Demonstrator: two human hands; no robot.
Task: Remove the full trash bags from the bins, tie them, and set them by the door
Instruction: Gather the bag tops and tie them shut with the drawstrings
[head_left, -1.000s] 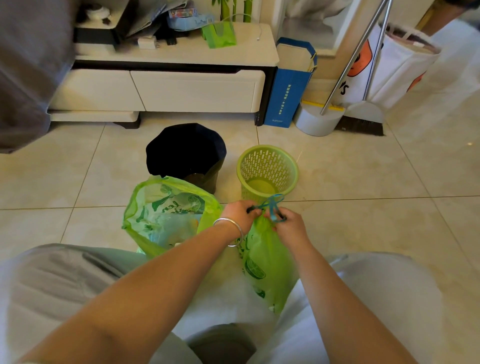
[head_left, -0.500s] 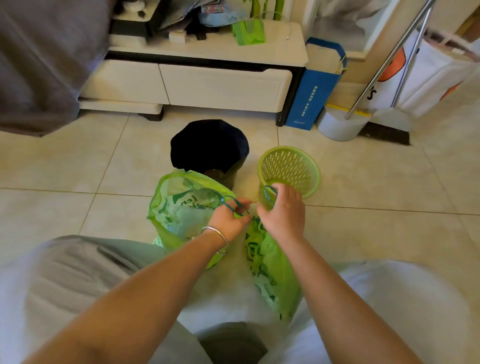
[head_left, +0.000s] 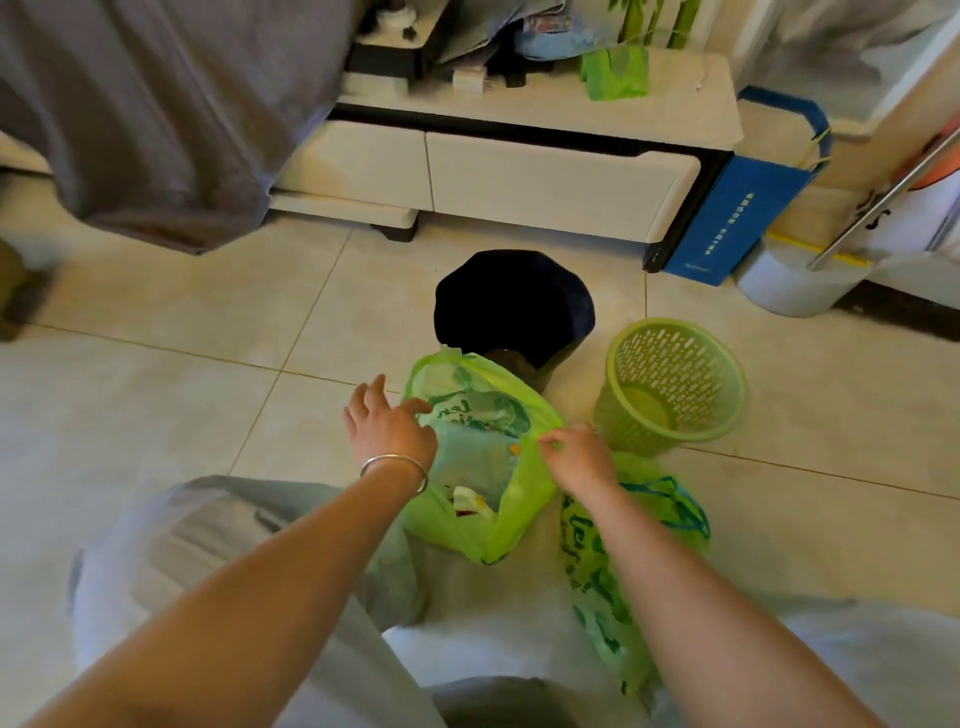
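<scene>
An open green trash bag (head_left: 483, 415) stands on the floor tiles in front of my knees, with rubbish showing inside. My left hand (head_left: 387, 428) hovers at its left rim, fingers spread and holding nothing. My right hand (head_left: 576, 460) pinches the bag's right rim. A second green trash bag (head_left: 608, 577) lies on the floor to the right under my right forearm, its mouth drawn together by a blue drawstring (head_left: 675, 501). Beyond the bags stand a black bin (head_left: 514, 306) and a green perforated bin (head_left: 670, 384) with no liner in it.
A white low cabinet (head_left: 519, 176) runs along the back, with a blue paper bag (head_left: 743, 218) at its right end. A white pail (head_left: 789, 286) and a metal broom handle (head_left: 883, 202) stand at far right. Grey cloth (head_left: 156, 114) hangs at upper left.
Both hands have let go of the blue drawstring, and that bag now lies on the floor at right. The hands have moved left onto the open bag's rim.
</scene>
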